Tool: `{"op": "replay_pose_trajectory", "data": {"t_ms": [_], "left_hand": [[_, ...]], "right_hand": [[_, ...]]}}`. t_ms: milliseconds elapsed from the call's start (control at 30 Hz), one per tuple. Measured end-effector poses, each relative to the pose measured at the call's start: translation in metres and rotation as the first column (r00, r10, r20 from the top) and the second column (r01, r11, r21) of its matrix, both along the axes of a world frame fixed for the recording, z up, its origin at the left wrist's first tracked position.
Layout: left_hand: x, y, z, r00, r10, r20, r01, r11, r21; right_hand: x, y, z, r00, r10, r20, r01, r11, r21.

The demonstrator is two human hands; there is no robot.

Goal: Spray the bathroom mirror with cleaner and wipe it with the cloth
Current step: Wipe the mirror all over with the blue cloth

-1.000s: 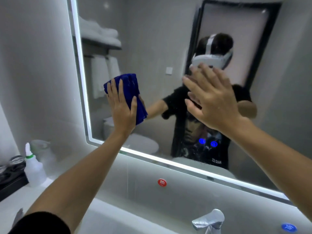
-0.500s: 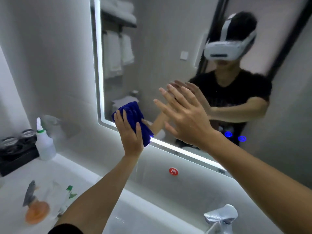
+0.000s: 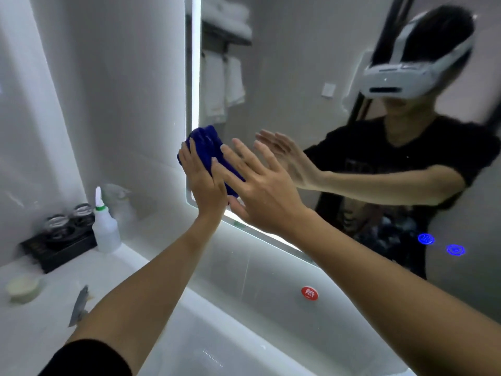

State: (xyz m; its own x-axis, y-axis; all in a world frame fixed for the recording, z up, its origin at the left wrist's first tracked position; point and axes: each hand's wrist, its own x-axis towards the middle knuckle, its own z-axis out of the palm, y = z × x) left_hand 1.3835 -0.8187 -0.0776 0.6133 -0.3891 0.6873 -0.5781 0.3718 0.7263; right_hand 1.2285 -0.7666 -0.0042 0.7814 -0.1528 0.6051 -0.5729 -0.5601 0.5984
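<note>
Down at the mirror's [image 3: 311, 77] lower left corner sits the blue cloth [image 3: 210, 150], bunched and pressed flat against the glass right beside the lit edge strip. Its long axis runs on a slant, from upper left down to lower right. Left hand [image 3: 202, 180] is spread open over it, palm pinning it to the glass, fingers pointing up; no pinch, just flat pressure. So the cloth lies straight ahead of that palm, and the unwiped glass stretches away to the right and up.

Right hand [image 3: 260, 185] is open too, fingers splayed, holding nothing, just to the right of the left hand and overlapping the cloth's lower end from this angle; whether it touches glass or cloth, I can't tell. Left hand is clearly the one on the job.

Compared with a second ago, the cloth has swept down the left side of the mirror, and the right hand has closed in from well apart to right alongside.

Out on the surface [image 3: 40, 321] to the left, the white bottle [image 3: 105, 229] stands upright next to a black tray [image 3: 58, 246], well apart from both hands. My read: wiping well under way, next stroke likely heads right along the bottom edge.
</note>
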Motion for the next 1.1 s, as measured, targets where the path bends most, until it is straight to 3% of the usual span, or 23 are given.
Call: {"op": "replay_pose_trajectory", "data": {"t_ms": [100,267,567,800,1100], "left_hand": [[-0.016,0.001,-0.023,0.998,0.052,0.042,-0.051,0.998,-0.021],[-0.071,0.008,-0.058,0.997,-0.044,-0.056,0.040,0.997,-0.070],[-0.078,0.004,-0.038,0.995,-0.016,-0.102,0.010,0.998,-0.066],[-0.127,0.010,0.047,0.988,0.054,0.146,-0.015,0.967,-0.256],[-0.233,0.038,0.126,0.907,0.062,0.416,0.092,0.937,-0.338]], "right_hand": [[-0.008,-0.004,-0.009,1.000,0.002,-0.022,-0.001,0.999,0.033],[-0.041,-0.005,-0.012,0.999,-0.024,-0.046,0.028,0.996,0.085],[-0.113,0.003,0.044,0.996,-0.075,0.051,0.078,0.994,-0.070],[-0.200,0.026,0.072,0.976,-0.115,0.185,0.143,0.980,-0.142],[-0.316,0.074,0.101,0.891,-0.205,0.404,0.297,0.938,-0.178]]}}
